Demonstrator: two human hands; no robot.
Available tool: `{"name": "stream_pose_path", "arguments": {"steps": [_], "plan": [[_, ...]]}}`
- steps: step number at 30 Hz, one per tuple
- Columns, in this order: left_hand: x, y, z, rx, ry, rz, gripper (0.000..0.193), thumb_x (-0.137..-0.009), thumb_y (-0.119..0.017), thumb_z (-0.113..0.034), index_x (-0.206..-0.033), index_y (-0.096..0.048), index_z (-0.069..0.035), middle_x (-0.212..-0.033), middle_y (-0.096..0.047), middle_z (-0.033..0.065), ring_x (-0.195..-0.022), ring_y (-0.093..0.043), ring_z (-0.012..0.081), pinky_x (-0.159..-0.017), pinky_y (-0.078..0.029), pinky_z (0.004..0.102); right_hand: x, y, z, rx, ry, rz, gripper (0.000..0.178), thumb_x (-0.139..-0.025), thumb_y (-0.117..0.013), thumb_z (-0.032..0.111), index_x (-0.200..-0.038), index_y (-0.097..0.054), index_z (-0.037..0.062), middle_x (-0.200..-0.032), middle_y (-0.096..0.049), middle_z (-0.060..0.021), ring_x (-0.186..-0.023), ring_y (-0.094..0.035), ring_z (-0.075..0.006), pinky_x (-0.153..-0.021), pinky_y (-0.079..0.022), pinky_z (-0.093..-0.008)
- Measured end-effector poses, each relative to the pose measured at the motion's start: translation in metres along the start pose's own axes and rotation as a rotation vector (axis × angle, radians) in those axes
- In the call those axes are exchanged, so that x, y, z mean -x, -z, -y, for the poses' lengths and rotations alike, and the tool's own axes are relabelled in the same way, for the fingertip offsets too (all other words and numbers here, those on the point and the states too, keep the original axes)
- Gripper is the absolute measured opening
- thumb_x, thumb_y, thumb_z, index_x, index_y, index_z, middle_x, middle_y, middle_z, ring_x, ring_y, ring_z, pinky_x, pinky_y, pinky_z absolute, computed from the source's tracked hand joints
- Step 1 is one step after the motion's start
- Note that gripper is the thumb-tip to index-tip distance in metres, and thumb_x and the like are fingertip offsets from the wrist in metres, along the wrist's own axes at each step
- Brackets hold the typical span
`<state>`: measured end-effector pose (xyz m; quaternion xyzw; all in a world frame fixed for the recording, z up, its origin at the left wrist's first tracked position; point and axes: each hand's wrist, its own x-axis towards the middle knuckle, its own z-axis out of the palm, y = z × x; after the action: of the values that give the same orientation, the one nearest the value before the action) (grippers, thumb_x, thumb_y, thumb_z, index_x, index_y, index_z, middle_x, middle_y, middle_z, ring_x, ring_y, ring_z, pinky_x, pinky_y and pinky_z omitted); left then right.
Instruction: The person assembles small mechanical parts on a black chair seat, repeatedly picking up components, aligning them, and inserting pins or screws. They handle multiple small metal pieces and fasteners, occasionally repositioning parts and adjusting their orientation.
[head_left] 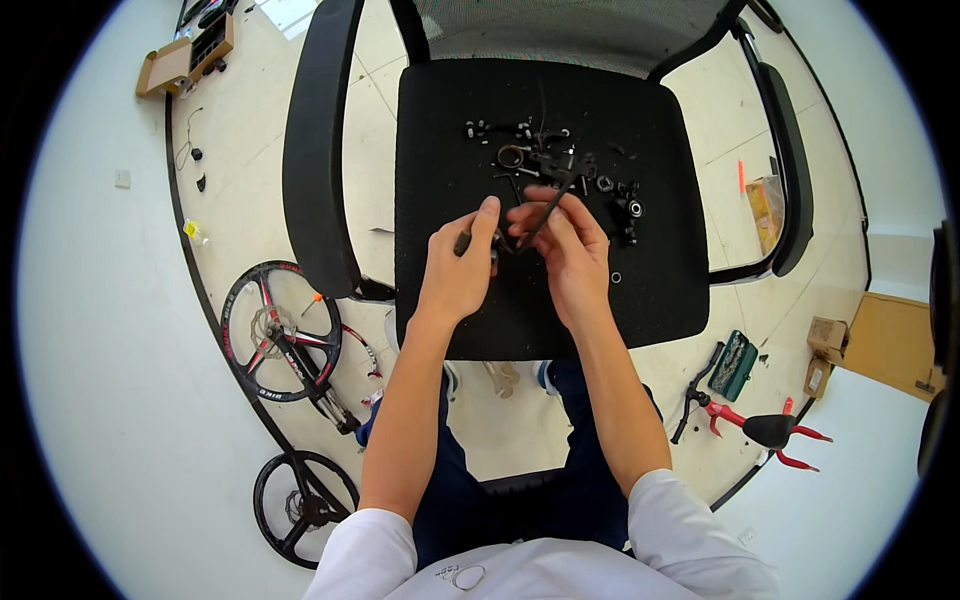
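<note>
My left hand [455, 265] is closed around a small dark part [462, 243], whose rounded black end sticks out on the left of the fist. My right hand [573, 255] has its thumb and fingers bent about a slim black rod-like part [545, 215], its fingers slightly blurred. Both hands are over a black chair seat [650, 305], close together. Beyond them lie loose bicycle parts: a brownish ring clamp [510, 157], a black part with a round metal centre [635, 208] and several bolts. A small thin ring [616, 277] rests right of my right hand.
Armrests [320, 150] flank the seat, with a mesh backrest [570, 35] behind. On the floor at left are a spoked bicycle wheel [240, 340] with a fork and another black wheel [262, 500]. At right lie a green toolbox [735, 365], a red frame [725, 412] and cardboard boxes [828, 338].
</note>
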<state>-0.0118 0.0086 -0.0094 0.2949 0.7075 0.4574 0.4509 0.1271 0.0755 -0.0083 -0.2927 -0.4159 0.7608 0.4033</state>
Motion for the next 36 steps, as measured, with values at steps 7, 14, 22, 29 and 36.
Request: {"name": "stream_pose_path", "arguments": {"steps": [7,14,22,29,36], "plan": [[-0.014,-0.007,0.016,-0.075,0.066,-0.059,0.068,-0.096,-0.054,-0.061,-0.110,-0.072,0.004,-0.094,-0.072,0.0256,-0.100,-0.070,0.0340,-0.085,-0.052,0.0398,0.006,-0.011,0.002,0.666,0.310,0.135,0.025,-0.089,-0.067,-0.001,-0.114,-0.068,-0.0052,-0.093,-0.069,-0.0098,-0.080,-0.064,-0.0173,-0.076,-0.052,-0.0280],[-0.006,-0.001,-0.007,-0.199,0.118,0.047,0.064,-0.097,-0.052,-0.058,-0.095,-0.071,0.002,-0.077,-0.069,0.0183,-0.075,-0.067,0.0274,-0.072,-0.052,0.0355,0.013,-0.008,0.008,0.697,0.392,-0.018,0.019,-0.097,-0.057,0.000,-0.115,-0.064,-0.0048,-0.090,-0.066,-0.0094,-0.067,-0.061,-0.0122,-0.060,-0.051,-0.0255],[-0.009,0.015,-0.008,0.564,0.229,0.292,0.067,-0.100,-0.038,-0.061,-0.081,-0.063,-0.003,-0.060,-0.060,0.0112,-0.040,-0.043,0.0112,-0.040,-0.033,0.0224,-0.009,0.015,0.007,0.161,-0.049,-0.135,0.014,-0.099,-0.060,0.009,-0.108,-0.061,-0.0013,-0.071,-0.049,0.0026,-0.054,-0.043,-0.0036,-0.050,-0.042,-0.0232],[-0.005,0.017,-0.011,0.858,0.240,0.531,0.072,-0.102,-0.027,-0.062,-0.106,-0.061,0.001,-0.061,-0.059,0.0193,-0.037,-0.040,0.0141,-0.037,-0.033,0.0252,-0.002,0.002,0.008,0.248,-0.182,0.035,0.010,-0.092,-0.068,0.006,-0.099,-0.063,0.0013,-0.060,-0.047,0.0089,-0.049,-0.037,0.0002,-0.047,-0.031,-0.0194],[-0.002,0.018,-0.010,0.964,0.228,0.714,0.069,-0.102,-0.027,-0.061,-0.107,-0.060,0.000,-0.066,-0.062,0.0235,-0.037,-0.044,0.0149,-0.035,-0.031,0.0242,0.000,-0.001,0.014,0.237,-0.244,0.066,0.020,-0.091,-0.070,0.007,-0.108,-0.072,-0.0029,-0.062,-0.049,0.0092,-0.057,-0.044,0.0010,-0.050,-0.033,-0.0187]]}}
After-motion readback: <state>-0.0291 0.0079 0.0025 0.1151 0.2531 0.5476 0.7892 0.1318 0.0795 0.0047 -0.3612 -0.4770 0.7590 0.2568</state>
